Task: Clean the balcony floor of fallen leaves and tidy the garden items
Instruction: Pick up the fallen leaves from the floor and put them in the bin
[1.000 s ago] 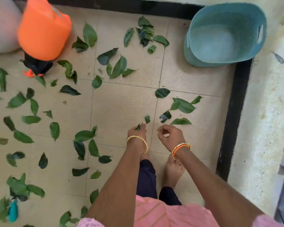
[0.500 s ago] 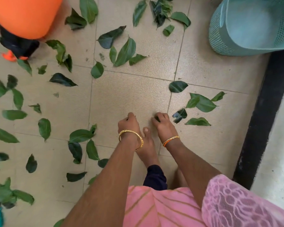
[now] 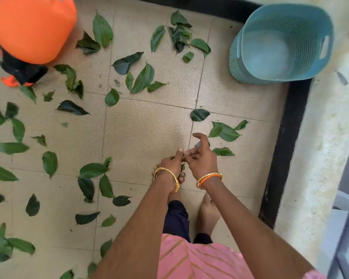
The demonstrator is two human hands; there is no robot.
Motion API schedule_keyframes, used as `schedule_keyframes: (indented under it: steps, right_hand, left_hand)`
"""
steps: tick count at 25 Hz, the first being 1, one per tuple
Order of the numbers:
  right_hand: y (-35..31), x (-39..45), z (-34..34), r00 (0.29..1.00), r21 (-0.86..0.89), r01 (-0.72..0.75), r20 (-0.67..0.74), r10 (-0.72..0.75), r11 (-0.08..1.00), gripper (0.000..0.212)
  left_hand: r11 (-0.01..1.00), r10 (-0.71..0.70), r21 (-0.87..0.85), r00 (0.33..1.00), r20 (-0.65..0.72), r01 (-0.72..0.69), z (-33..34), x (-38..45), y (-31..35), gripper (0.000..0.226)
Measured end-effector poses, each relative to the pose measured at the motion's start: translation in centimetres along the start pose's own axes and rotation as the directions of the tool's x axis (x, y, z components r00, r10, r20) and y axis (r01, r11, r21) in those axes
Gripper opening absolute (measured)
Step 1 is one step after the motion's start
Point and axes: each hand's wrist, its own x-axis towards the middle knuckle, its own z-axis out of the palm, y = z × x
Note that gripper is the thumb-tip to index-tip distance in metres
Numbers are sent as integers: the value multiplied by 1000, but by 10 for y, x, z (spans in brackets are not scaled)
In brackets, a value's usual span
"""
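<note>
Over the tiled floor (image 3: 145, 127): both hands meet low, just above the bare feet (image 3: 208, 210).
Left hand (image 3: 170, 164): fingers curled round small green leaf bits, thumb tip up, touching the right hand's fingers.
Right hand (image 3: 201, 160): index finger lifted and bent, the other fingers curled toward the left hand; whether they pinch a leaf cannot be told.
Leaves (image 3: 143, 77): scattered all over the tiles, thick on the left, a small cluster (image 3: 226, 131) just right of the hands, a heap (image 3: 179, 35) near the far edge.
Basket (image 3: 318, 23): teal, perforated, tipped into the far right corner, no leaves seen inside.
Writing: none readable anywhere.
Edges: black border strip (image 3: 282, 150) runs along the right and far sides, pale rough wall (image 3: 320, 158) beyond it.
Open room: bare tile between hands and far leaves.
Far left: orange tub (image 3: 32, 27) over something black.
</note>
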Motion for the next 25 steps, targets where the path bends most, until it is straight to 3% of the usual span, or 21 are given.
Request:
schedule_keyframes:
  steps: [4,6,9,13,15,18,20,22,23,25]
  right_hand:
    - [6,1,-12,998,17,-54,36,53,998,23]
    - [18,10,-18,992,-47,-33,-120,27,998,12]
    - [47,32,-27,958,-220,-151,-272,88,964,24]
    - [68,61,-9,963,-298,-251,-171,207,921,58]
    - [73,70,4,955,-281,-273,-194,224,920,52]
    - [79,73,12,940,-279,-270,-283,190,922,20]
    - [72,66,10,923,-43,-291,-276,268,956,4]
    - [51,51,8,901,353,-348,-130,414,869,17]
    - [37,42,7,902,468,-366,-34,431,804,20]
    - [15,27,2,911,498,-384,65,408,778,21]
  left_hand:
    - [994,-5,-110,1000,-4,5,7,-1,8,26]
    - [993,-21,-118,1000,22,23,6,2,14,25]
    - [996,-36,-79,999,30,39,-2,13,18,26]
    - [993,-57,-101,998,40,61,-12,30,19,30]
    - [987,-91,-128,994,58,98,-15,36,16,35]
    - [988,-103,-110,994,46,108,-17,40,14,31]
    - [996,-66,-64,998,14,67,-14,36,15,25]
    - [1000,-3,0,1000,-7,3,-9,29,17,23]
    - [999,25,26,1000,9,-25,-5,24,19,21]
    - [994,73,78,996,56,-77,2,15,21,30]
